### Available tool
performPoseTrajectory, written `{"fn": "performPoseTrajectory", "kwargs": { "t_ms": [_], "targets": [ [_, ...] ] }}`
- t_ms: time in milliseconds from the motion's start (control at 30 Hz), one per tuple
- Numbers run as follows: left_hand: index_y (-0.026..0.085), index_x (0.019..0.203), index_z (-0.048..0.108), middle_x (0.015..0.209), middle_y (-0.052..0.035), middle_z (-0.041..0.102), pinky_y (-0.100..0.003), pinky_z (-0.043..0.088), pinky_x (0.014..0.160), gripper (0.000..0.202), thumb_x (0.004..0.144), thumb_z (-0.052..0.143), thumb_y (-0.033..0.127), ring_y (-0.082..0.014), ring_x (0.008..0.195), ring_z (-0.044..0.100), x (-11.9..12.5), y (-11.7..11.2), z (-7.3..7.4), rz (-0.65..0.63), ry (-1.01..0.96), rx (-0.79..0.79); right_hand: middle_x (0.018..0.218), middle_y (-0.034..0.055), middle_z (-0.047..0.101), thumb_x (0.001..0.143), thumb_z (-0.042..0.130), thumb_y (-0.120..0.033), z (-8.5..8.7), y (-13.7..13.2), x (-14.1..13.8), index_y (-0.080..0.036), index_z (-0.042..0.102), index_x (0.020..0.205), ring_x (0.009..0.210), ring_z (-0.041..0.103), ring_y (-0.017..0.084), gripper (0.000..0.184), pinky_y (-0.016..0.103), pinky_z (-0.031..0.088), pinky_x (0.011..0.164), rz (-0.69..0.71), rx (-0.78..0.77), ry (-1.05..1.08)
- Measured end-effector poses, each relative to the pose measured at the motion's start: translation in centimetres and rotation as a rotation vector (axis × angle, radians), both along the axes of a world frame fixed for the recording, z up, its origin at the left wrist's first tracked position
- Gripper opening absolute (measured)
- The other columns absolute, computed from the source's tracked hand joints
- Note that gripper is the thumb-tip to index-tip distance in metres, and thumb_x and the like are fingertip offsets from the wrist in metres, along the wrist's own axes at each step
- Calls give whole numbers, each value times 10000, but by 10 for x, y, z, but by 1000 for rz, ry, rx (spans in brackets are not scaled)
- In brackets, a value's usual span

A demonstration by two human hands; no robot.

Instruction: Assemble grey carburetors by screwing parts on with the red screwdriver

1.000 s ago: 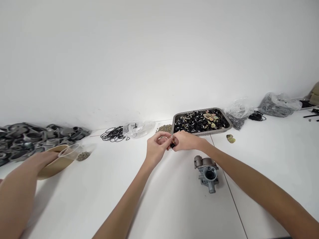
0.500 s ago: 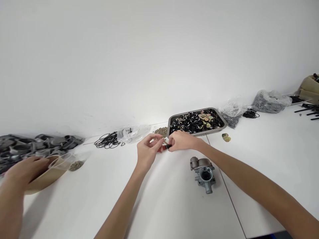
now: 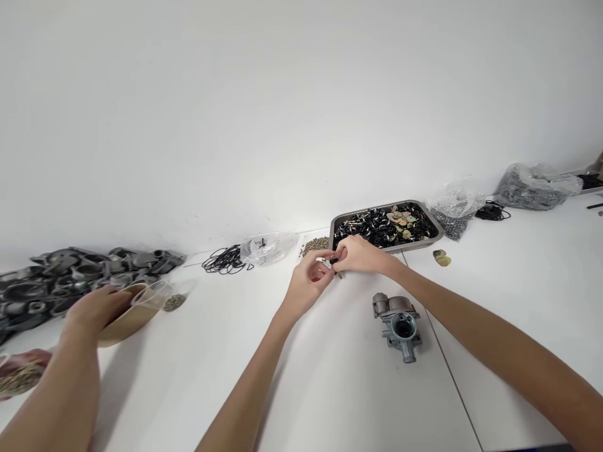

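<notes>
My left hand (image 3: 308, 282) and my right hand (image 3: 358, 256) meet fingertip to fingertip above the white table (image 3: 330, 389). Between them they pinch a small black part (image 3: 334, 261) with a thin brass pin sticking out of it. Both hands have their fingers closed on it. A grey metal carburetor body (image 3: 398, 319) lies on the table just below and right of my right hand, untouched. Right behind my hands stands a metal tray (image 3: 436, 236) heaped with small black parts and some brass discs.
At the left, another person's hand (image 3: 94, 311) rests on a tan bowl (image 3: 127, 319) beside a clear cup. Grey castings (image 3: 56, 282) pile up at far left. Black O-rings (image 3: 226, 258), a clear bag (image 3: 268, 247), brass bits (image 3: 315, 243) and bagged parts (image 3: 532, 187) line the wall.
My hands stay together on the small part, fingers shifting slightly as they work it. The view has swung a little. The other person's hand has moved along the tan bowl.
</notes>
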State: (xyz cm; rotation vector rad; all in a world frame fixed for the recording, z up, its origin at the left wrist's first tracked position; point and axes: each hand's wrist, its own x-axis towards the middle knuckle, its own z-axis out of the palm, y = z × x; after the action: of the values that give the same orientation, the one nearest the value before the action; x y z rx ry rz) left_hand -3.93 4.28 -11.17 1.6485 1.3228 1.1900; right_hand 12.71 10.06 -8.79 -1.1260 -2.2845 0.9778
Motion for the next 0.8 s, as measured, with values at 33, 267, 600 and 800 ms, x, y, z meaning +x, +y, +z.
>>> {"fn": "performPoseTrajectory", "kwargs": {
  "t_ms": [33, 267, 600, 800],
  "targets": [
    [206, 1042, 661, 943, -63, 639, -236, 489, 574, 373, 679, 726, 258, -120, 647, 595, 1, 0, -1, 6, 35, 39, 710, 36, 669, 675, 662, -228, 0, 1, 0, -137, 666, 771, 693, 585, 126, 132, 205, 372, 568, -2, -7, 12],
    [206, 900, 720, 989, -77, 627, -291, 572, 709, 247, 682, 757, 318, -161, 779, 634, 5, -2, -5, 22, -5, 189, 681, 24, 654, 701, 699, -322, 7, 0, 4, -125, 660, 801, 637, 568, 112, 225, 206, 373, 555, 32, -104, 98],
    [157, 750, 687, 837, -67, 677, -344, 612, 745, 275, 598, 829, 338, -193, 701, 686, 25, -25, 8, 202, -235, 155, 989, 61, 674, 895, 530, -497, -9, -58, 76, -170, 640, 975, 808, 602, 127, 354, 235, 453, 697, 84, -273, 234],
    [168, 779, 646, 678, -77, 723, -340, 591, 746, 243, 681, 791, 338, -243, 719, 724, 43, -92, -3, 383, -310, -146, 976, 73, 664, 921, 461, -518, -36, -85, 81, -151, 667, 916, 904, 607, 160, 421, 270, 455, 830, 133, -456, 415]
  ]
}}
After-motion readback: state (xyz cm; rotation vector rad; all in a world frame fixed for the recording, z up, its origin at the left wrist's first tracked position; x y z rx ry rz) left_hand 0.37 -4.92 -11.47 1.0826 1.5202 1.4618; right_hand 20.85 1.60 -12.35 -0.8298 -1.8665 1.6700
